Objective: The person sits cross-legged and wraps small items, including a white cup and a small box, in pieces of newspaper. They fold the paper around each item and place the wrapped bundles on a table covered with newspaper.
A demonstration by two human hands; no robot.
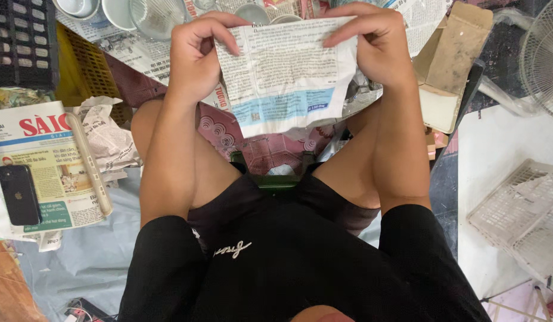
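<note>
A sheet of newspaper (285, 77) with a light blue band near its lower edge is held up in front of me, above my knees. My left hand (196, 53) grips its upper left corner, fingers curled over the top edge. My right hand (375, 45) pinches the upper right corner, thumb behind the paper. The sheet hangs down and hides whatever is behind it. I sit with bare knees apart, in black shorts and a black shirt.
A newspaper stack (47, 161) with a black phone (19, 194) lies at left. Bowls and glassware (139, 15) sit at the top on more newsprint. A cardboard box (452, 59) stands at right, a white plastic basket (521, 214) and a fan (544, 53) further right.
</note>
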